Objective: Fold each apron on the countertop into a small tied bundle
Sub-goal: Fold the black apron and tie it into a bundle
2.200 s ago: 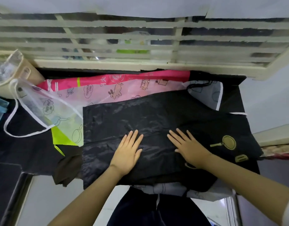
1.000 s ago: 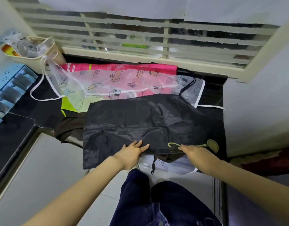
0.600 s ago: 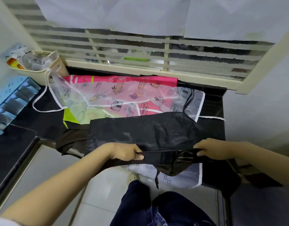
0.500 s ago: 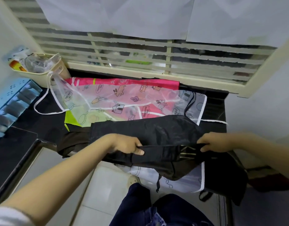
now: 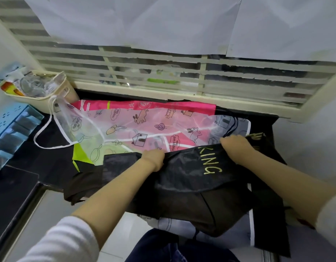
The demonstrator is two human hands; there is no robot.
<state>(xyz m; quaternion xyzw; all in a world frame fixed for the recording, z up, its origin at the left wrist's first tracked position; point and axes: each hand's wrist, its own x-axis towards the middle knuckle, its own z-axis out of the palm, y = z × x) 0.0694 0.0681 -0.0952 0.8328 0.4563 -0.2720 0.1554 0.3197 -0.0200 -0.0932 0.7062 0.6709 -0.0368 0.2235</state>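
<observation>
Both the left hand [image 5: 153, 160] and the right hand [image 5: 235, 146] pinch the far edge of the thin black plastic apron with yellow lettering [image 5: 191, 178], at six o'clock on the dark countertop [image 5: 25, 163], so I can lay its fold flat toward twelve o'clock.

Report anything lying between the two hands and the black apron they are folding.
Nothing visible. The left hand and right hand both grip the black apron directly along its far edge. The translucent printed apron lies beneath it, not between.
</observation>
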